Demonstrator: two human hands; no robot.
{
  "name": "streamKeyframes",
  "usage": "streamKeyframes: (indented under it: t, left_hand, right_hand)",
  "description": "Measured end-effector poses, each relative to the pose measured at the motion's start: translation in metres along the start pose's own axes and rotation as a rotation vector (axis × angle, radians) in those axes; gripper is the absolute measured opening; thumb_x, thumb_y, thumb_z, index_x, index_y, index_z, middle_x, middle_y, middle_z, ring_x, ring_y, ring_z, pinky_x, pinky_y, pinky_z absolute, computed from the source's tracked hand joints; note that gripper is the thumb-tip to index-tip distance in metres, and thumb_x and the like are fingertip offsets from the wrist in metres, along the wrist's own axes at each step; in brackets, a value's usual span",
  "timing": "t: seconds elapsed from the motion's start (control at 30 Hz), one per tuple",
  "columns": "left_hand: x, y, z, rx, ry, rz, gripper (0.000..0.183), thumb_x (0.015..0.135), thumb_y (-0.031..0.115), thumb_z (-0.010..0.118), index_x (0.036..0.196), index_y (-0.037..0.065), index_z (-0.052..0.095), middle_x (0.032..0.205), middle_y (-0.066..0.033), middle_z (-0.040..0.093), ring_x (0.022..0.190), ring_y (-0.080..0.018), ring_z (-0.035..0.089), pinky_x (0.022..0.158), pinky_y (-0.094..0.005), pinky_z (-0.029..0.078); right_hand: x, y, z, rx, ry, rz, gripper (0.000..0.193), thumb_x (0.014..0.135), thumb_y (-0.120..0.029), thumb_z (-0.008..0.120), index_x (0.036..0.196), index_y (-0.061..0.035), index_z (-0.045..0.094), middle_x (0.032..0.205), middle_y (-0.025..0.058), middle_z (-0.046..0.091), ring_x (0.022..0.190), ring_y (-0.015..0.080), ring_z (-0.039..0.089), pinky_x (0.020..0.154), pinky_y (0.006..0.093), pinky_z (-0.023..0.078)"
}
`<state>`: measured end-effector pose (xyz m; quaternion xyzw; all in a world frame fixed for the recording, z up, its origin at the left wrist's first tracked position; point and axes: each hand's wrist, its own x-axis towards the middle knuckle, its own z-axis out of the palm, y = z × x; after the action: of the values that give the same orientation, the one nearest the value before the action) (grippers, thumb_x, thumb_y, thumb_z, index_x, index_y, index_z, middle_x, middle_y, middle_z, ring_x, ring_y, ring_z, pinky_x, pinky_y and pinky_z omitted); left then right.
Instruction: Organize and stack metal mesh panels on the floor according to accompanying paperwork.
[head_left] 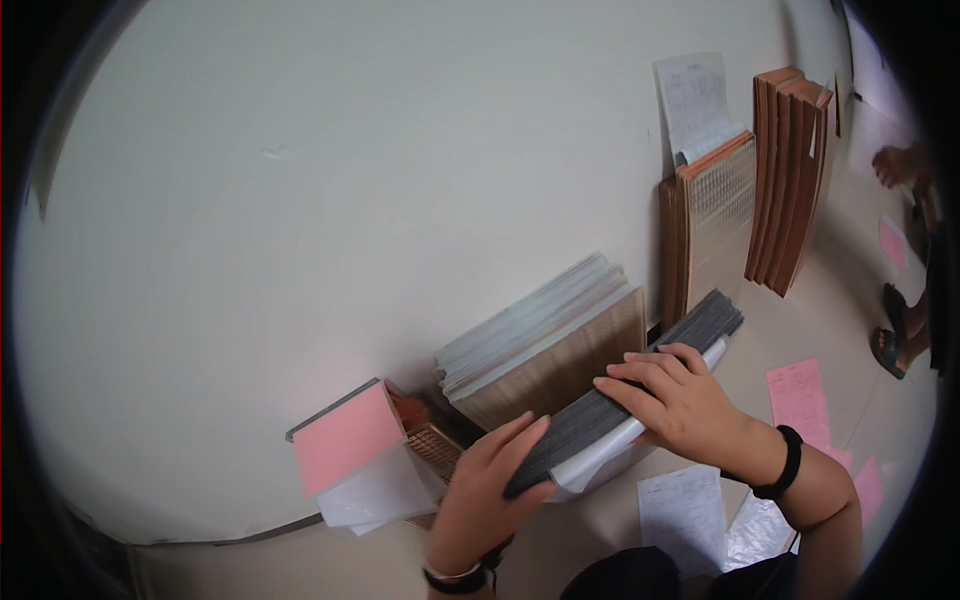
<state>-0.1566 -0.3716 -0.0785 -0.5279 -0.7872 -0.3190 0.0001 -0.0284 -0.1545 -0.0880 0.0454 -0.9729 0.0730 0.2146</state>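
Both hands are on a stack of thin dark grey panels (585, 430), which stands on edge with a white sheet (600, 462) along its near side. My left hand (490, 492) grips the stack's left end, fingers on the far side and thumb on the near side. Over the top edge, toward the far right end, lies my right hand (690, 405), its fingers bent across the panels and its thumb mostly hidden. Just behind stands a stack of pale, wood-grained panels (560, 345), leaning by the wall.
At left, pink paper (350, 440) and a white sheet (375, 490) cover another stack. Reddish-brown panels (790, 180) and patterned panels (720, 220) stand against the wall (300, 230). Papers (685, 520) and pink sheets (798, 400) lie on the floor. Another person's sandalled foot (888, 350) is at right.
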Motion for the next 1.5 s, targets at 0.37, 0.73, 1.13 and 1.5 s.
streamKeyframes:
  t: [0.37, 0.73, 1.13, 1.5]
  left_hand:
    - [-0.003, -0.088, 0.032, 0.529, 0.235, -0.076, 0.043, 0.078, 0.006, 0.062, 0.12, 0.001, 0.052, 0.118, -0.0155, 0.049, 0.112, -0.0335, 0.047, 0.091, -0.0422, 0.042]
    - [-0.034, -0.083, 0.066, -0.174, 0.388, -0.192, 0.038, 0.079, 0.002, 0.063, 0.115, 0.002, 0.052, 0.115, -0.0136, 0.052, 0.106, -0.0278, 0.053, 0.089, -0.0367, 0.044]
    - [-0.046, -0.077, 0.097, -0.594, -0.01, -0.272, 0.018, 0.077, 0.002, 0.067, 0.095, 0.002, 0.067, 0.089, -0.0069, 0.067, 0.084, -0.0158, 0.063, 0.075, -0.0253, 0.048]
    - [0.027, 0.043, -0.02, -0.671, 0.441, 0.011, 0.012, 0.077, -0.004, 0.063, 0.088, -0.007, 0.066, 0.086, -0.0137, 0.067, 0.073, -0.0168, 0.062, 0.068, -0.0255, 0.048]
  right_hand:
    - [-0.043, -0.023, -0.01, -0.138, 0.084, 0.025, 0.034, 0.076, -0.013, 0.057, 0.11, -0.0184, 0.062, 0.101, -0.0048, 0.058, 0.097, 0.0108, 0.055, 0.099, 0.0406, 0.032]
    - [-0.06, -0.035, -0.019, -0.18, 0.031, 0.033, 0.03, 0.078, -0.015, 0.056, 0.106, -0.0193, 0.064, 0.105, -0.0036, 0.06, 0.101, 0.0113, 0.056, 0.1, 0.0418, 0.032]
    - [-0.072, -0.036, -0.032, -0.135, -0.079, -0.02, 0.035, 0.076, -0.016, 0.056, 0.11, -0.0176, 0.061, 0.104, -0.0024, 0.06, 0.1, 0.0125, 0.056, 0.097, 0.0411, 0.037]
    - [-0.082, -0.03, -0.04, -0.128, -0.059, -0.035, 0.039, 0.077, -0.015, 0.054, 0.115, -0.0166, 0.056, 0.104, -0.0019, 0.06, 0.099, 0.013, 0.055, 0.094, 0.0386, 0.039]
